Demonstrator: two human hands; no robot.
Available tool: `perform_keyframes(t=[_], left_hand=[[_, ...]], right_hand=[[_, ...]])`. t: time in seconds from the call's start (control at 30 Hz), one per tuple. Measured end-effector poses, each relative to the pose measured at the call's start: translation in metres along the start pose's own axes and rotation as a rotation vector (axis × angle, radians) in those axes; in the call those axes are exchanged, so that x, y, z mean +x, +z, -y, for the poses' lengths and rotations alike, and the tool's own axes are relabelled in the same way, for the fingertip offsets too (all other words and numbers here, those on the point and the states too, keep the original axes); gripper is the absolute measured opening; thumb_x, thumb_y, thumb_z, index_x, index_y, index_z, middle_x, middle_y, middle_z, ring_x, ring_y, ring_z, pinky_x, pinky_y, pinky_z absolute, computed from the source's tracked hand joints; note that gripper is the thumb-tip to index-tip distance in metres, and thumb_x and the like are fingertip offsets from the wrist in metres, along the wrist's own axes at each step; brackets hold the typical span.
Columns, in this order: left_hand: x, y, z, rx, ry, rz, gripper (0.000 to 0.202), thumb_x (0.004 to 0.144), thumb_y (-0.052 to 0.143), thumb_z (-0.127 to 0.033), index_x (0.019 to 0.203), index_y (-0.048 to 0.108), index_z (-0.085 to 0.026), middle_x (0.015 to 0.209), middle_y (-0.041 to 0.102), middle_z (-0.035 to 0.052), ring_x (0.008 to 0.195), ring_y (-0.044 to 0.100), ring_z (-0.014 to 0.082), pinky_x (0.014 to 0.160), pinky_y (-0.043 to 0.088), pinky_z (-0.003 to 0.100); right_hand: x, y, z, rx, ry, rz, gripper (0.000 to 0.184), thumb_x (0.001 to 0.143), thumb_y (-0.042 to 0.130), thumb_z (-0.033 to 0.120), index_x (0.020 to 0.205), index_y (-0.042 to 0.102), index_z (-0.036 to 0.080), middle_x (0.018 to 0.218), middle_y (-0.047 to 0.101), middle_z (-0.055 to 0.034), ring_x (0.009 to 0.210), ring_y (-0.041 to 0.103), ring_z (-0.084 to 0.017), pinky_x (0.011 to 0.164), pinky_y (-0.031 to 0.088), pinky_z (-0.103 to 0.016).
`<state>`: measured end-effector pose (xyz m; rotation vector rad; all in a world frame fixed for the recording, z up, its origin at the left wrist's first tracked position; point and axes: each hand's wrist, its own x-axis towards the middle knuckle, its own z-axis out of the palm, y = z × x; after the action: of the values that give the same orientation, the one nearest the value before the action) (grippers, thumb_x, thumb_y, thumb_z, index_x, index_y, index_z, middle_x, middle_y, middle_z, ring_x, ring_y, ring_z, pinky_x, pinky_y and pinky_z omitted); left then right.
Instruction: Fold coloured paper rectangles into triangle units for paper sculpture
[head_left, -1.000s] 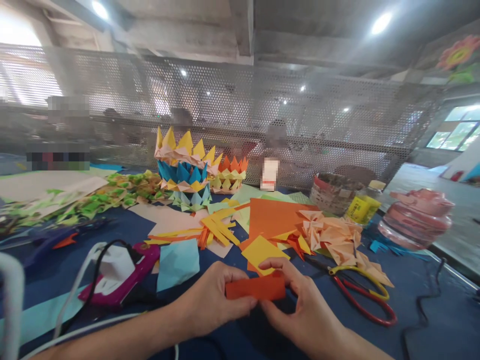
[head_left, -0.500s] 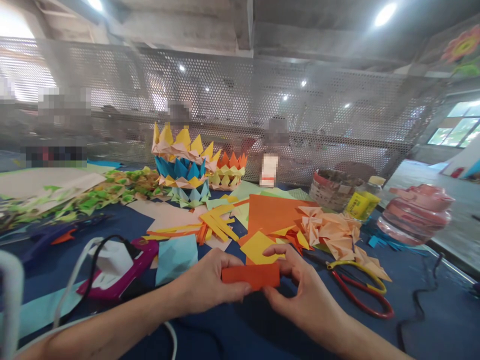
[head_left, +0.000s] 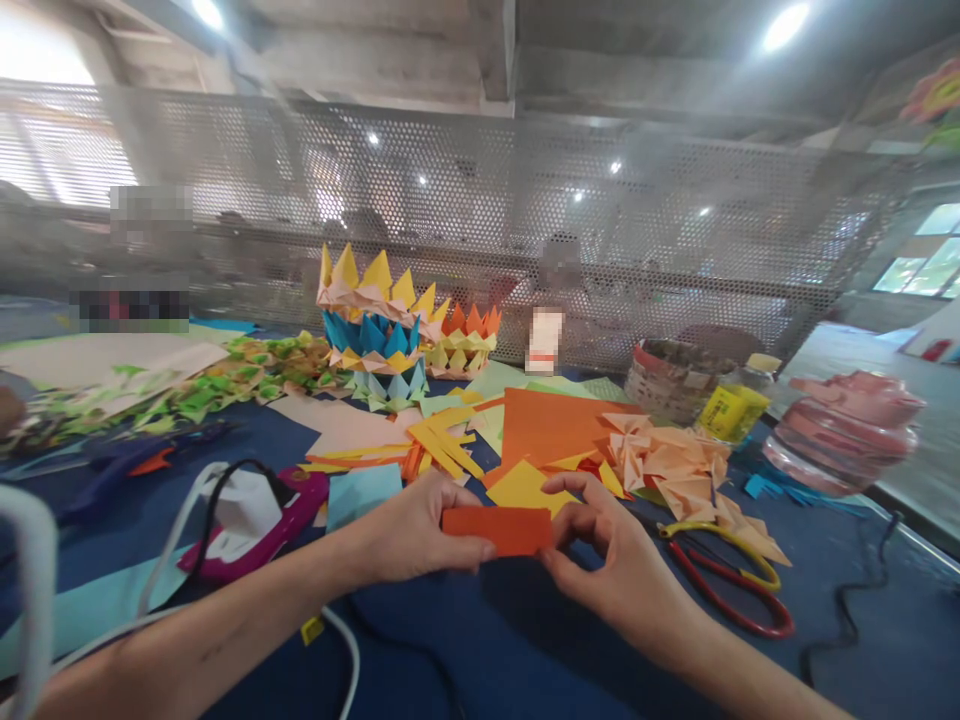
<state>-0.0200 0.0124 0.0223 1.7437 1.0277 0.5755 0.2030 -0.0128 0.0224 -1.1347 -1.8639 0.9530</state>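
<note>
A folded strip of orange-red paper (head_left: 499, 529) hangs a little above the blue table cover (head_left: 525, 660), held between both hands. My left hand (head_left: 409, 530) pinches its left end, thumb along the lower edge. My right hand (head_left: 611, 565) pinches its right end with thumb and curled fingers. Just behind the hands lie a yellow paper square (head_left: 521, 487) and a large orange sheet (head_left: 551, 425).
Red-and-yellow scissors (head_left: 731, 585) lie right of my right hand. A pile of peach folded pieces (head_left: 671, 470), a yellow-labelled bottle (head_left: 739, 405), a woven basket (head_left: 667, 375) and a pink jar (head_left: 847, 430) stand at right. Stacked paper crowns (head_left: 375, 330) sit behind; a magenta glue gun (head_left: 259, 520) with cords lies left.
Both hands with the orange strip have risen slightly and shifted away from me. The camera has tilted a little; the things on the table have stayed put.
</note>
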Motion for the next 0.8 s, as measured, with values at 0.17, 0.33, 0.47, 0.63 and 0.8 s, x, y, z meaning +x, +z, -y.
perform_keyframes(t=[0.17, 0.33, 0.47, 0.63, 0.8], left_hand=[[0.002, -0.003, -0.002, 0.020, 0.006, -0.011, 0.022, 0.071, 0.066, -0.031, 0.062, 0.068, -0.011, 0.055, 0.062, 0.0009, 0.047, 0.049, 0.0092, 0.046, 0.035, 0.018], [0.001, -0.004, -0.003, 0.032, 0.016, -0.030, 0.021, 0.070, 0.067, -0.029, 0.058, 0.068, -0.012, 0.055, 0.061, 0.0002, 0.050, 0.050, 0.0097, 0.048, 0.036, 0.018], [0.000, -0.006, -0.005, -0.006, 0.000, -0.054, 0.020, 0.071, 0.066, -0.030, 0.063, 0.068, -0.012, 0.057, 0.062, 0.0003, 0.052, 0.053, 0.0105, 0.051, 0.040, 0.019], [0.000, -0.001, -0.002, -0.055, -0.025, -0.028, 0.023, 0.069, 0.067, -0.033, 0.064, 0.066, -0.011, 0.055, 0.061, 0.0007, 0.049, 0.052, 0.0103, 0.049, 0.039, 0.019], [-0.004, 0.012, 0.000, -0.098, -0.056, 0.019, 0.022, 0.066, 0.068, -0.033, 0.068, 0.066, -0.011, 0.056, 0.062, 0.0009, 0.049, 0.051, 0.0103, 0.047, 0.036, 0.019]], right_hand=[[0.003, -0.002, 0.001, 0.003, -0.014, 0.009, 0.040, 0.075, 0.058, 0.015, 0.110, 0.041, 0.021, 0.065, 0.058, 0.0081, 0.063, 0.057, -0.011, 0.067, 0.048, -0.024], [0.007, -0.005, -0.003, -0.018, -0.030, -0.006, 0.039, 0.073, 0.057, 0.014, 0.108, 0.043, 0.020, 0.064, 0.059, 0.0067, 0.062, 0.058, -0.013, 0.068, 0.048, -0.027], [0.011, -0.012, -0.004, -0.026, -0.008, -0.036, 0.033, 0.077, 0.058, 0.020, 0.107, 0.045, 0.019, 0.070, 0.061, 0.0027, 0.066, 0.059, -0.015, 0.067, 0.048, -0.028], [0.003, -0.008, 0.000, 0.004, 0.024, 0.070, 0.028, 0.087, 0.055, 0.039, 0.105, 0.055, 0.018, 0.082, 0.061, -0.0019, 0.076, 0.059, -0.017, 0.067, 0.047, -0.027], [-0.005, 0.009, -0.002, -0.040, 0.080, 0.162, 0.023, 0.080, 0.065, 0.038, 0.088, 0.067, 0.016, 0.078, 0.065, -0.0020, 0.073, 0.060, -0.018, 0.066, 0.047, -0.025]])
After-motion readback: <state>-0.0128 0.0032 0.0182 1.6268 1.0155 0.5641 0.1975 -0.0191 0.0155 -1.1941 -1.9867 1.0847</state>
